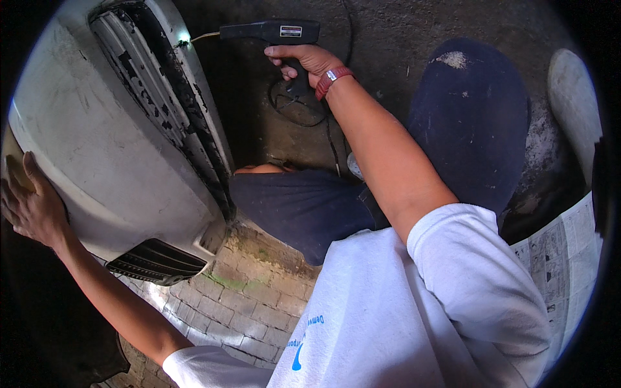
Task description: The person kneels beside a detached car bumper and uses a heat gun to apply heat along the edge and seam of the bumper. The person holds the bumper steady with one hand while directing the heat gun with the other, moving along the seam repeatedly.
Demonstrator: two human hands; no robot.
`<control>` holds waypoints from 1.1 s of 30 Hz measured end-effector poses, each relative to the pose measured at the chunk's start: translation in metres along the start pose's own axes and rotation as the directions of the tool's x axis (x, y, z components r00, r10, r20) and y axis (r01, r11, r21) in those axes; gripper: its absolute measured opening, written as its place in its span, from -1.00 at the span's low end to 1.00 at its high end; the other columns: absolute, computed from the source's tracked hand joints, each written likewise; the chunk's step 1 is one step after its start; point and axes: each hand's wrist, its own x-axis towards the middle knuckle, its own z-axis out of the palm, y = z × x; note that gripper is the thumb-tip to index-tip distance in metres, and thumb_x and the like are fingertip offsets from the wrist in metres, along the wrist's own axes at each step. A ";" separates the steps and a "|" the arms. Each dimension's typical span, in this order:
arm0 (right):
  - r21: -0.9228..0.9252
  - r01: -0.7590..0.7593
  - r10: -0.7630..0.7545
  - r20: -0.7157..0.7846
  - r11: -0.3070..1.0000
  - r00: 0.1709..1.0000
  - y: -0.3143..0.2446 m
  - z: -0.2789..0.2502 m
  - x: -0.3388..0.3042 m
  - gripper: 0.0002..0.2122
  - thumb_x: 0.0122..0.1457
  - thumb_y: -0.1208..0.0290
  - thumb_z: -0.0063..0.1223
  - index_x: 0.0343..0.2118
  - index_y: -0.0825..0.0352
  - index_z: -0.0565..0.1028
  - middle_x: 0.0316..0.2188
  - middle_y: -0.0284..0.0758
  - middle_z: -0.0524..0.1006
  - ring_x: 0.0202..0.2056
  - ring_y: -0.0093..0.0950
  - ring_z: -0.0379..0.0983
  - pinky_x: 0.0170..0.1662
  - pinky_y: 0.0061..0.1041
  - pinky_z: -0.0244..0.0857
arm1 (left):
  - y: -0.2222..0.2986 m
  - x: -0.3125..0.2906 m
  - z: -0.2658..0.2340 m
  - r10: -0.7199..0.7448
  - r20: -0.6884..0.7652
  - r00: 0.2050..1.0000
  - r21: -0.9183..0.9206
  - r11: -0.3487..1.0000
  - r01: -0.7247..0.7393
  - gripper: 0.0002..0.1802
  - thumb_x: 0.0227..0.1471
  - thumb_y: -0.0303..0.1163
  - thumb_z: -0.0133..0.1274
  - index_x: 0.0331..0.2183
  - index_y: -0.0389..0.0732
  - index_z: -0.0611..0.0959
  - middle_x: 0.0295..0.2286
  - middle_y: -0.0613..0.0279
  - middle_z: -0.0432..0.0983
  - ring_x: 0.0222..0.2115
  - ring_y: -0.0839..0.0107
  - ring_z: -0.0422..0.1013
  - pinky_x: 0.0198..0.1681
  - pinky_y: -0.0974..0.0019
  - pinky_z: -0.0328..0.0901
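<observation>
Right hand (304,63) is clamping around the handle of a black pistol-shaped tool (268,31), and its thin tip (206,35) is pointing left from that grip at the edge of a scuffed white panel (123,168). Cord (334,150) is trailing below the grip, and the left hand (39,207), fingers apart, is resting against the panel's outer edge, way off to the lower left.

a white, blue-printed t-shirt (372,304) is worn with navy trousers (469,129) and a red wristband (321,89).
</observation>
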 end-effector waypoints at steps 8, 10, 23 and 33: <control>-0.007 -0.017 0.017 0.009 1.000 1.000 0.000 0.000 0.000 -0.74 0.13 0.21 0.48 -0.33 0.27 0.64 -0.47 -0.48 0.58 -0.68 -0.71 0.34 -0.42 -0.59 0.27 | 0.000 -0.003 0.001 0.011 0.003 1.000 0.006 1.000 -0.011 -0.02 0.20 0.62 -0.47 0.29 0.22 0.55 0.16 0.22 0.57 0.22 0.10 0.44 0.34 -0.25 0.09; 0.005 -0.008 0.008 0.030 1.000 1.000 0.000 0.000 0.001 -0.75 0.14 0.21 0.48 -0.34 0.26 0.63 -0.47 -0.48 0.58 -0.68 -0.71 0.34 -0.42 -0.58 0.27 | 0.000 -0.003 0.001 0.014 0.001 1.000 0.009 1.000 -0.014 -0.02 0.20 0.62 -0.47 0.28 0.22 0.56 0.16 0.22 0.57 0.22 0.10 0.44 0.34 -0.25 0.09; -0.025 -0.002 0.002 -0.004 1.000 1.000 -0.002 0.001 0.000 -0.74 0.13 0.20 0.49 -0.36 0.27 0.63 -0.48 -0.47 0.58 -0.68 -0.71 0.33 -0.41 -0.58 0.28 | -0.002 -0.005 0.003 0.018 -0.006 1.000 0.013 1.000 -0.018 -0.02 0.20 0.62 -0.47 0.28 0.22 0.57 0.15 0.22 0.58 0.21 0.10 0.45 0.34 -0.25 0.10; -0.009 -0.002 0.002 0.016 1.000 1.000 0.001 -0.001 0.002 -0.75 0.13 0.21 0.48 -0.32 0.27 0.64 -0.48 -0.48 0.57 -0.69 -0.71 0.33 -0.41 -0.60 0.27 | -0.004 -0.004 0.004 0.016 -0.013 1.000 0.016 1.000 -0.016 -0.02 0.20 0.62 -0.47 0.27 0.23 0.57 0.14 0.22 0.59 0.21 0.09 0.46 0.34 -0.25 0.10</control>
